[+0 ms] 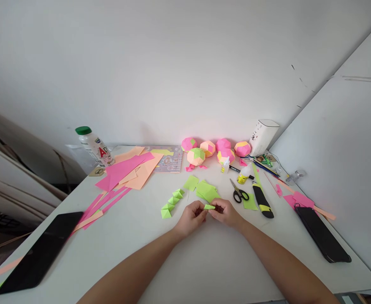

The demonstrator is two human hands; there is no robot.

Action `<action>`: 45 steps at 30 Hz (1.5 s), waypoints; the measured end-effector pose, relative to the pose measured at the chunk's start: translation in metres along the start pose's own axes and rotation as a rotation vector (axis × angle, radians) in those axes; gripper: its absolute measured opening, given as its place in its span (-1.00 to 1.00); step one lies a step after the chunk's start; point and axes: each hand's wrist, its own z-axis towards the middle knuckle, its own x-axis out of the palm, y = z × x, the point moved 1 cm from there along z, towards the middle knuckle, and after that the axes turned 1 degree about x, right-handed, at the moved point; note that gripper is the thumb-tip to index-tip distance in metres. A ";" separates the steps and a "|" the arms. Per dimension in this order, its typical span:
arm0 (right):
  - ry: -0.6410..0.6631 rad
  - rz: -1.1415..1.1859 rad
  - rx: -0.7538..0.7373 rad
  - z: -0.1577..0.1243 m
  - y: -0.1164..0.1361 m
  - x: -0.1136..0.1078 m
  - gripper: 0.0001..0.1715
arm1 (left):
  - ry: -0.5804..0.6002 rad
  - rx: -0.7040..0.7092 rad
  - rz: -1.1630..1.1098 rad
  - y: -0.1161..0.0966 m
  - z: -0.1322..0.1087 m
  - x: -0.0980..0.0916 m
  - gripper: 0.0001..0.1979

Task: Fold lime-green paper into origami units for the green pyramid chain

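1. Now, in the head view, holding a small green paper, seemingly folded, between the left hand and the right hand, over the white table; not being able to tell whether touching its surface.
2. Gripping the paper's left end between left thumb and fingers, and its right end likewise on the right.
3. Holding the remaining fingers curled on both sides, so hiding part of the paper from sight.
4. Seeing folded green pieces lying in a diagonal row left of the left hand, and loose green squares just beyond the fingers.
5. Seeing scissors and a cutter lying to the right, with paper balls near the wall.
6. Judging by the grip, probably working on a crease: ideally matching edges exactly before pressing, steadying one end while running the opposite thumb firmly along the line.
7. Ideally also comparing size and angle with the folded pieces, and avoiding repeated bending, possibly softening the corners otherwise.
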 end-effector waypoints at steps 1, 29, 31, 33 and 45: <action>0.006 -0.001 0.003 0.000 0.000 0.000 -0.86 | 0.000 0.000 -0.004 0.000 0.000 0.000 -0.80; -0.055 0.271 0.085 0.002 -0.006 -0.002 -0.78 | -0.029 -0.122 -0.239 -0.007 0.002 -0.001 -0.69; -0.060 0.256 0.067 0.002 -0.007 -0.002 -0.78 | -0.022 -0.108 -0.233 -0.009 0.001 -0.001 -0.67; -0.062 0.217 0.043 0.002 -0.009 -0.002 -0.81 | -0.018 -0.095 -0.243 -0.010 0.001 -0.001 -0.67; -0.010 0.040 -0.208 0.003 -0.010 0.000 -0.85 | -0.008 -0.126 -0.297 -0.004 0.002 -0.001 -0.60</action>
